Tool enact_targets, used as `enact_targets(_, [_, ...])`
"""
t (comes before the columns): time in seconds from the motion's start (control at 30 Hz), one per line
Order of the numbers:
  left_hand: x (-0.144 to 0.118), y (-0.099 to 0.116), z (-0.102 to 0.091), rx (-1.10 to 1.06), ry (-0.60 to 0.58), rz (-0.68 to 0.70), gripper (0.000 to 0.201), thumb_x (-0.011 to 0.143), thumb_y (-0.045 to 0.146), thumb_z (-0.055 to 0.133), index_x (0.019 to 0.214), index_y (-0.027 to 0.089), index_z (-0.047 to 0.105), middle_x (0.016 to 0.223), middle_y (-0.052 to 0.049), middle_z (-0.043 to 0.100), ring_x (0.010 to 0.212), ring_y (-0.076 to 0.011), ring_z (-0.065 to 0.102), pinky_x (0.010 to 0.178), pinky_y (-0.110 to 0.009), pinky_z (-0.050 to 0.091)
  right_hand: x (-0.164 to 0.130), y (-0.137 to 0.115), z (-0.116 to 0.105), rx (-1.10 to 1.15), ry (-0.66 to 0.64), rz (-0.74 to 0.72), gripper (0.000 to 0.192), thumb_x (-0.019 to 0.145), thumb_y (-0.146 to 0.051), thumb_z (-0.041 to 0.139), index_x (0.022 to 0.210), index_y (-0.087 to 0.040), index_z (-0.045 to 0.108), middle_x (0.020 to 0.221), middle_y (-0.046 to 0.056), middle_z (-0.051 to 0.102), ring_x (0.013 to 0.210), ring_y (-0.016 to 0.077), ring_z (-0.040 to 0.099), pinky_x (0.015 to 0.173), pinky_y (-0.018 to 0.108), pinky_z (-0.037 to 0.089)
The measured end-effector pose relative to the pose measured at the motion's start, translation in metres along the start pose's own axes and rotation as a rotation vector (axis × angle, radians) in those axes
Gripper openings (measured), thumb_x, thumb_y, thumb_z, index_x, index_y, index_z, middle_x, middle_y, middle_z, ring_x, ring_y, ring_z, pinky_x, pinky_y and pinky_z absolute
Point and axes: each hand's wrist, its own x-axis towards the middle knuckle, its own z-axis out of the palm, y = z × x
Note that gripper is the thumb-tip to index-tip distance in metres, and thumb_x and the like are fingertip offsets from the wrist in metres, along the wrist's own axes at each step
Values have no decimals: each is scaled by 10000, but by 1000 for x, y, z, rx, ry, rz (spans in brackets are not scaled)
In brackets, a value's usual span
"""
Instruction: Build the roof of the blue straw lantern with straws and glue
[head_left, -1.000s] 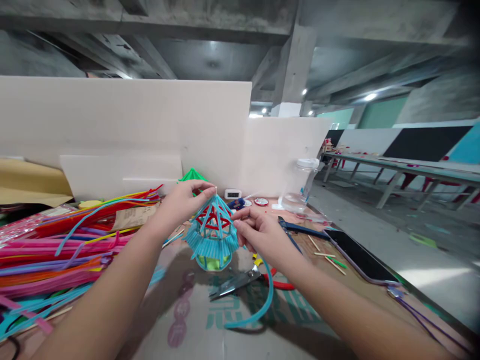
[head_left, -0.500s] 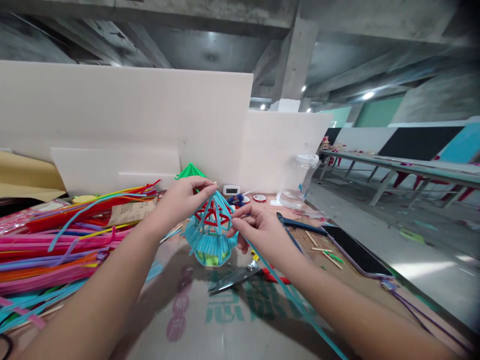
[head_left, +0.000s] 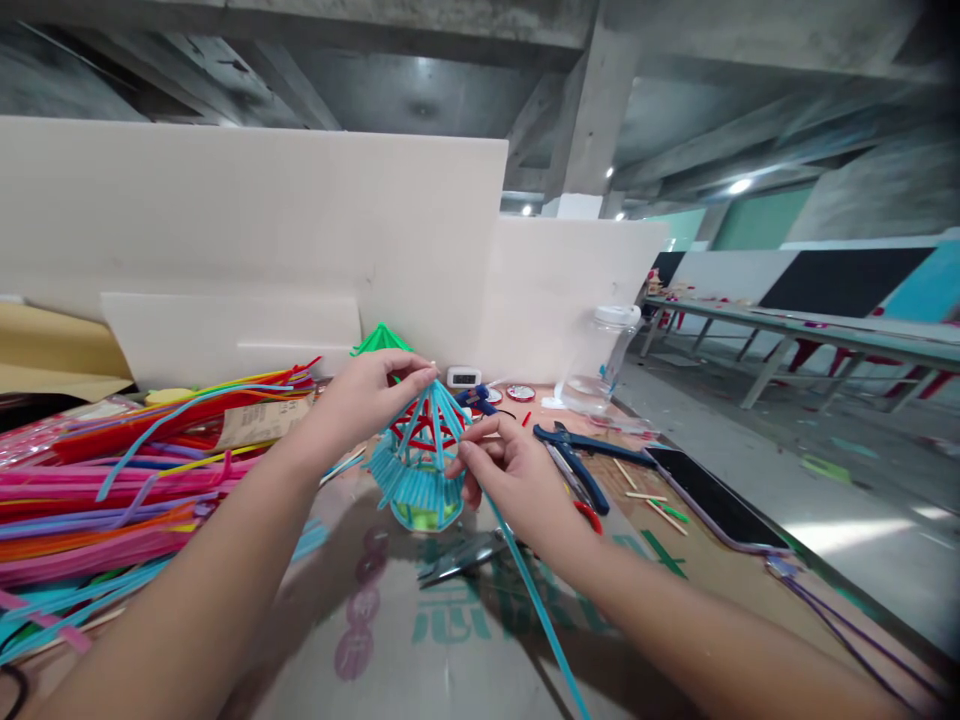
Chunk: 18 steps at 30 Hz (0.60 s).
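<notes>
A small pavilion model [head_left: 420, 470] made of light-blue pipe cleaners, with a red inner frame and a green base, is held just above the table. My left hand [head_left: 367, 398] pinches the peak of its roof. My right hand [head_left: 504, 472] is at the model's right side, its fingers closed on a long light-blue pipe cleaner [head_left: 534, 600] that runs down toward the near edge.
A big pile of coloured pipe cleaners [head_left: 112, 490] lies at the left. Scissors [head_left: 465, 556] lie under my right wrist. Blue pliers [head_left: 581, 452], loose sticks, a phone [head_left: 709, 498] and a clear jar [head_left: 596, 362] are at the right. White boards [head_left: 247, 250] stand behind.
The long blue pipe cleaner has gone from a loose curve to a straight line. My right hand has shifted slightly left and lower against the model. The left hand keeps its pinch on the peak.
</notes>
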Motion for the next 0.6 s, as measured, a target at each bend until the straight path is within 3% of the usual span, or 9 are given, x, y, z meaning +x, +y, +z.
enact_targets(0.23, [0, 0, 0, -11, -17, 7, 419, 874, 509, 499, 994, 168, 711, 923, -51, 732, 804, -201, 643, 722, -277, 477, 2, 9, 1, -8, -54, 15, 163, 840, -303, 587, 941, -217, 493, 721, -19, 682, 492, 101, 584, 484, 231, 483])
enact_targets(0.37, [0, 0, 0, 11, -13, 8, 427, 873, 517, 492, 990, 169, 710, 934, -57, 733, 824, -207, 645, 721, -275, 475, 2, -1, -3, -29, -43, -25, 163, 850, -323, 578, 945, -218, 497, 698, -22, 664, 505, 109, 588, 492, 238, 481])
enact_targets(0.53, [0, -3, -5, 121, 43, -9, 421, 870, 506, 476, 984, 185, 723, 930, -47, 736, 819, -212, 640, 721, -271, 465, 19, -23, -41, -282, 51, -179, 125, 868, -290, 545, 966, -218, 514, 616, -44, 628, 516, 110, 565, 520, 229, 447])
enact_targets(0.6, [0, -5, -8, 145, 32, -10, 418, 869, 507, 470, 977, 193, 723, 916, -38, 735, 807, -209, 637, 723, -271, 460, 28, -20, -57, -432, -34, -126, 100, 861, -259, 538, 947, -212, 514, 600, -42, 630, 539, 117, 574, 549, 232, 442])
